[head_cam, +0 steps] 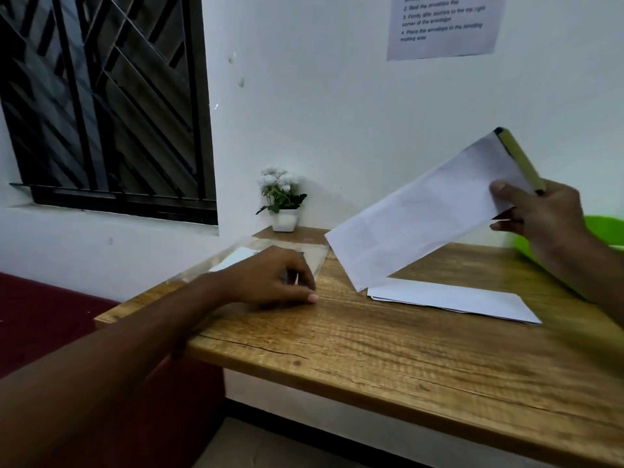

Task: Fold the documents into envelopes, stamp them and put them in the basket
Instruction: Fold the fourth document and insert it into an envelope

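Observation:
My right hand point(540, 211) holds a white envelope point(418, 214) tilted in the air above the table, gripping its upper right end. The same hand also holds an olive stick with a black cap point(516, 157), lying behind the envelope. Under the envelope, a stack of white documents point(452, 298) lies flat on the wooden table point(371, 349). My left hand point(273, 278) rests on the table's left part with curled fingers and pinches a small thin white piece point(297, 278), seemingly a stamp. It sits at the edge of a clear plastic sleeve point(256, 251). The green basket point(604, 231) shows at the right edge.
A small white pot with white flowers point(282, 197) stands at the table's back corner against the wall. A barred window point(101, 96) is on the left, and a printed instruction sheet point(442, 25) hangs on the wall. Red flooring lies left of the table.

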The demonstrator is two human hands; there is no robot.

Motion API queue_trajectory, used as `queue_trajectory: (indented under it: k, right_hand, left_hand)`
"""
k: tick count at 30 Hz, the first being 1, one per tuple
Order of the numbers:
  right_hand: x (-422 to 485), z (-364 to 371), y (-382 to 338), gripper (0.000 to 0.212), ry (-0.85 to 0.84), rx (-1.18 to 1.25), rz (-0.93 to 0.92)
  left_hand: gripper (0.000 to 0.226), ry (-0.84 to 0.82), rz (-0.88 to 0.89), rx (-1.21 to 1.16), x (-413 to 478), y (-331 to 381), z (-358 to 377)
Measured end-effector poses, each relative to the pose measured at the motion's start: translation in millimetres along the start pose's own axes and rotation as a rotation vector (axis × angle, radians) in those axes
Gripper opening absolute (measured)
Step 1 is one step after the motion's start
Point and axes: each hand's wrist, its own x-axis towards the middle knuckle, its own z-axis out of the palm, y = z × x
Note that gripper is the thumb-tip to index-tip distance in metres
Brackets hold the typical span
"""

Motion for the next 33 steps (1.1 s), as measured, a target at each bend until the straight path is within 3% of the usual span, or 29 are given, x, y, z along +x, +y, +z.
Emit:
queue_trajectory:
  k: [4,6,9,12,14,18,21,25,33]
  right_hand:
    - [0.9,-8.0,16.5,0.031,0.038,0.021,0.078]
    - [0.8,-9.2,17.9,0.025,0.036,0.065,0.112]
    - [4.2,-16.6,21.5,0.013,0.018,0.124,0.148]
    - [7.5,-21.8,26.1,0.012,-0.005,0.143,0.180]
    - [9.4,-22.7,27.5,0.017,-0.017,0.150,0.193]
    - [10.7,-25.1,31.0,0.025,-0.019,0.162,0.211]
    - [11.4,-28.2,33.3,0.027,-0.054,0.175,0.242]
    - [10.6,-32.5,31.9,0.002,-0.110,0.171,0.257]
    - [1.6,-31.4,28.9,0.016,-0.165,0.110,0.291]
  left_hand:
    - [0.031,-0.068,0.017,-0.028,47.4,29.7,17.0]
    - [0.039,-0.051,-0.066,-0.139,65.0,35.6,19.8]
    - [0.038,0.064,-0.221,-0.225,93.0,36.8,24.2]
    - [0.030,0.279,-0.243,-0.149,120.4,32.7,24.1]
    - [0.036,0.375,-0.182,-0.087,138.4,31.3,22.5]
    - [0.063,0.311,-0.123,0.016,170.2,40.4,31.1]
    - [0.049,0.294,-0.058,0.037,183.5,45.4,36.7]
    - [0.042,0.501,0.075,0.013,177.5,45.0,33.4]
    - [0.054,0.442,0.170,0.005,151.8,33.0,17.3]
